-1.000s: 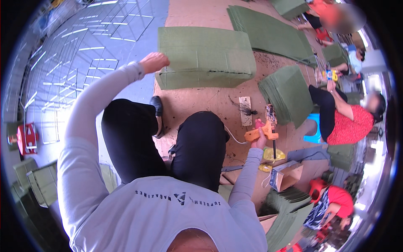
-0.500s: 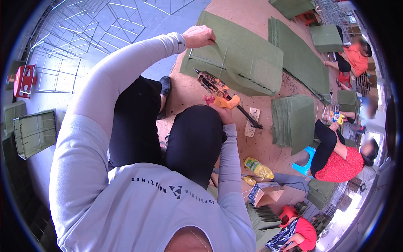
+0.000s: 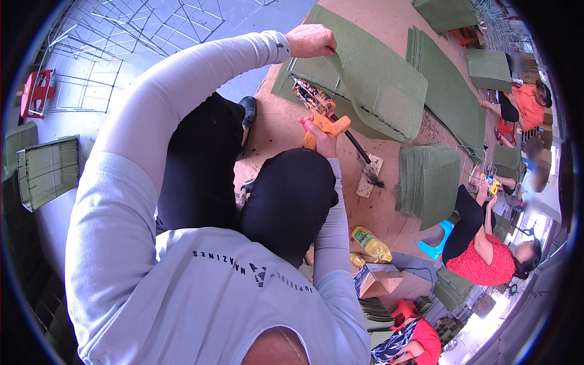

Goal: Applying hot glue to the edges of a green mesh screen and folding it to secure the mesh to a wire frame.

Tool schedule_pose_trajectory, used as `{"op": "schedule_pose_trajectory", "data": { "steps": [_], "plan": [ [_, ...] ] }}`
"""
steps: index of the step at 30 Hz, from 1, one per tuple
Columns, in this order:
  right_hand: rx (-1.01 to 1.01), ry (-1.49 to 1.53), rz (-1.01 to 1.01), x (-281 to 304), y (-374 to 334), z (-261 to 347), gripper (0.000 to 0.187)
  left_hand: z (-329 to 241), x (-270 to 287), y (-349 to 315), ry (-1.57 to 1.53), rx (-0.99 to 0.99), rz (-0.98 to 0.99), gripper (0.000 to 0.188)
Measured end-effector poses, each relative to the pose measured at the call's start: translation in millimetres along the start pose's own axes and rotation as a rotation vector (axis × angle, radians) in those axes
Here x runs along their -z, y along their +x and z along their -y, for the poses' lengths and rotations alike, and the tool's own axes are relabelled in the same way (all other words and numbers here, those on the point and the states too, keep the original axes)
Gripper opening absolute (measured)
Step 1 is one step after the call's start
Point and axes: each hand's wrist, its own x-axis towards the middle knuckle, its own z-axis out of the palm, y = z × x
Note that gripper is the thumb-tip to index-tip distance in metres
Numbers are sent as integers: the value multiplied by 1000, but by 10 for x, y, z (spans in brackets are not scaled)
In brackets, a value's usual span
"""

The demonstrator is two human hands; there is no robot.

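My left hand (image 3: 311, 41) pinches the near edge of a green fabric-like sheet (image 3: 382, 67) and holds it lifted, so the sheet curls up. Under the raised edge, part of a thin metal wire frame (image 3: 319, 80) shows. In my right hand (image 3: 322, 137) is an orange glue gun (image 3: 331, 125), its fingers closed round the handle. The gun's front is crusted with dark residue, and its tip points toward the frame under the lifted sheet. A black glue stick (image 3: 356, 146) sticks out of its back, above a small stained white board (image 3: 370, 176).
Stacked green sheets (image 3: 429, 182) lie at the right. A yellow bottle (image 3: 372, 243) and an open cardboard box (image 3: 378, 280) stand near my right arm. Wire frames (image 3: 85, 79) and a red stool (image 3: 38, 94) are at the left. Several co-workers sit at the right.
The whole view has shifted slightly. My right hand has raised the glue gun off my knee and brought its tip further forward, while my left hand still holds up the sheet's edge.
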Motion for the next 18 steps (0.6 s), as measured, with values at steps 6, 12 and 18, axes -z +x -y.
{"op": "schedule_pose_trajectory", "data": {
  "steps": [6,12,18],
  "plan": [
    [-24,3,-28,-8,13,-31,12,-13,12,25,-15,5,-33,20],
    [-14,11,-37,-15,-13,-21,12,-13,22,9,-15,22,-8,21],
    [8,34,-55,-24,-49,23,13,-26,31,25,-12,31,-19,21]
  ]
}}
